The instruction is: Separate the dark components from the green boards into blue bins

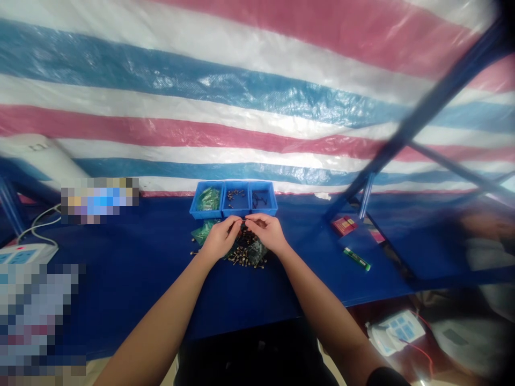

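Observation:
My left hand (222,237) and my right hand (266,231) meet fingertip to fingertip over the blue table, both pinched closed. A tiny part between them is too small to make out. Below them lies a heap of small brass-coloured metal pieces (244,257), mixed with dark bits. Green clear plastic bags (202,231) stick out beside my left hand. Just beyond my hands stand three joined blue bins: the left bin (193,207) holds green plastic packets, the middle bin (237,215) a few small metal pieces, and the right bin (274,203) thin dark pieces.
A red box (344,225) and a green tube (357,259) lie to the right on the table (153,300). A blue metal post (386,145) slants up there. White power strips sit far left (30,254) and low right (398,329). A blurred person is at the right edge.

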Available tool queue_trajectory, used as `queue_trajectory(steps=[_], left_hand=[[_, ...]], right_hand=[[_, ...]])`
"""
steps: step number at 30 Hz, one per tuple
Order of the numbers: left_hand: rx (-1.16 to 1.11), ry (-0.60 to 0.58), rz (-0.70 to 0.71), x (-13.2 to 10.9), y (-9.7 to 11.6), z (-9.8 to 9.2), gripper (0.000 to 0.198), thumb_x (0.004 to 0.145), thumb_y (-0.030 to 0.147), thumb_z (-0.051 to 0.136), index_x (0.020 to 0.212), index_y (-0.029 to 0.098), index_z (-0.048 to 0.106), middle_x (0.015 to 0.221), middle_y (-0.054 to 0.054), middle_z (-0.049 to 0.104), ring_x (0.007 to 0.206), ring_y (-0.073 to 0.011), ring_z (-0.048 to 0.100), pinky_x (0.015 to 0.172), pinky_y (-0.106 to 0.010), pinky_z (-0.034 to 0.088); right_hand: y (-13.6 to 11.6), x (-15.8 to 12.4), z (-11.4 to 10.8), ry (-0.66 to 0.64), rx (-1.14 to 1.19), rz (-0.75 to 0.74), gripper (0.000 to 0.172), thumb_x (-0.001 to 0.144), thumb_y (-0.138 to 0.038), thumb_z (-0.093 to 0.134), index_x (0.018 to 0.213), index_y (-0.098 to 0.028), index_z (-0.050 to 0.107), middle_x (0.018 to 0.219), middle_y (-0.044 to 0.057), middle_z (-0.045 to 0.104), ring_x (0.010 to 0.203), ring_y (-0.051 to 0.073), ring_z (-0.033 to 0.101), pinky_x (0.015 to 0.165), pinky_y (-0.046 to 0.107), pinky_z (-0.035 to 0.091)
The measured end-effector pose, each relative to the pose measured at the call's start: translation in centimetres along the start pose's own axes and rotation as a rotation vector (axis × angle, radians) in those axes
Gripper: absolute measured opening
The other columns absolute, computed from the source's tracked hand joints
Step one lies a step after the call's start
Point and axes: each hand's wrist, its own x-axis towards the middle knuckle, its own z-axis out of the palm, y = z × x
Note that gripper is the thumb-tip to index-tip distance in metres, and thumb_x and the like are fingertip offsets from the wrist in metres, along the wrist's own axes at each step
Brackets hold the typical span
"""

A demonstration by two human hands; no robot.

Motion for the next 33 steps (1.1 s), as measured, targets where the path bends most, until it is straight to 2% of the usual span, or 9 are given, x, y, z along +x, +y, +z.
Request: queue_trajectory(steps=[5, 8, 11, 14, 16, 19, 22, 28, 33], left_hand=[[0.011, 0.007, -0.015, 0.0, -0.1, 0.1, 0.034, 0.097, 0.045, 0.038, 0.101, 0.021, 0.061, 0.074, -0.001, 0.067, 0.066, -0.0156, 0.063, 0.058, -0.022, 0.045], [0.033, -0.007, -0.016, 0.0, -0.2, 0.1, 0.03, 0.096, 0.043, 0.04, 0.098, 0.022, 0.062, 0.072, 0.0, 0.066, 0.064, -0.0146, 0.062, 0.056, -0.021, 0.043], [0.051, -0.018, -0.001, 0.0, -0.3, 0.2, 0.029, 0.096, 0.04, 0.04, 0.091, 0.021, 0.061, 0.069, 0.001, 0.065, 0.062, -0.0141, 0.059, 0.055, -0.022, 0.042], [0.062, -0.013, 0.014, 0.0, -0.3, 0.1, 0.029, 0.095, 0.039, 0.041, 0.085, 0.02, 0.06, 0.068, 0.001, 0.063, 0.06, -0.0136, 0.057, 0.056, -0.022, 0.041], [0.062, -0.01, 0.003, 0.0, -0.3, 0.1, 0.028, 0.095, 0.039, 0.041, 0.086, 0.021, 0.06, 0.068, 0.001, 0.064, 0.06, -0.0136, 0.058, 0.056, -0.022, 0.041], [0.054, -0.002, -0.026, 0.0, -0.3, 0.1, 0.029, 0.095, 0.041, 0.042, 0.088, 0.021, 0.061, 0.069, 0.001, 0.065, 0.061, -0.014, 0.058, 0.053, -0.021, 0.04], [0.047, -0.006, -0.036, 0.0, -0.3, 0.1, 0.03, 0.095, 0.042, 0.042, 0.087, 0.021, 0.061, 0.069, 0.001, 0.065, 0.061, -0.0141, 0.059, 0.052, -0.021, 0.039], [0.048, -0.024, -0.038, 0.0, -0.2, 0.1, 0.03, 0.095, 0.041, 0.041, 0.091, 0.021, 0.062, 0.071, 0.001, 0.066, 0.062, -0.014, 0.059, 0.052, -0.02, 0.04], [0.048, -0.004, -0.025, 0.0, -0.2, 0.1, 0.03, 0.095, 0.042, 0.041, 0.09, 0.021, 0.062, 0.07, 0.001, 0.065, 0.062, -0.0134, 0.059, 0.054, -0.02, 0.041]], right_hand=[[0.1, 0.5, -1.0, 0.06, -0.004, 0.076, 0.031, 0.073, -0.041, 0.072, 0.094, -0.018, 0.074, 0.071, 0.003, 0.072, 0.058, 0.016, 0.064, 0.058, 0.029, 0.056], [0.3, 0.6, -1.2, 0.06, -0.009, 0.105, 0.031, 0.073, -0.04, 0.072, 0.093, -0.017, 0.073, 0.063, 0.002, 0.069, 0.052, 0.015, 0.062, 0.055, 0.03, 0.055], [0.4, 0.9, -0.7, 0.006, 0.032, 0.059, 0.043, 0.072, -0.04, 0.073, 0.109, -0.018, 0.07, 0.088, 0.006, 0.075, 0.067, 0.018, 0.068, 0.067, 0.033, 0.059], [0.4, 1.1, -0.3, -0.075, 0.016, -0.063, 0.062, 0.073, -0.038, 0.071, 0.132, -0.026, 0.056, 0.127, 0.007, 0.064, 0.089, 0.02, 0.07, 0.08, 0.035, 0.058], [0.6, 1.1, -0.7, -0.075, -0.105, -0.122, 0.052, 0.078, -0.035, 0.066, 0.128, -0.026, 0.06, 0.124, 0.007, 0.066, 0.089, 0.019, 0.069, 0.08, 0.034, 0.057], [1.1, 1.1, -2.0, 0.059, -0.374, -0.158, 0.023, 0.082, -0.03, 0.06, 0.099, -0.023, 0.075, 0.094, 0.005, 0.075, 0.077, 0.019, 0.069, 0.078, 0.034, 0.056], [1.5, 1.1, -3.2, 0.115, -0.553, -0.167, 0.02, 0.081, -0.024, 0.059, 0.093, -0.024, 0.075, 0.088, 0.002, 0.075, 0.075, 0.018, 0.067, 0.078, 0.033, 0.054], [1.7, 1.1, -2.6, -0.094, -0.861, -0.196, 0.027, 0.084, -0.021, 0.06, 0.108, -0.022, 0.072, 0.099, 0.006, 0.073, 0.09, 0.02, 0.064, 0.088, 0.033, 0.049], [1.9, 1.1, -1.8, -0.149, -0.96, -0.218, 0.023, 0.088, -0.024, 0.059, 0.105, -0.023, 0.073, 0.103, 0.007, 0.07, 0.096, 0.021, 0.062, 0.095, 0.034, 0.043]])
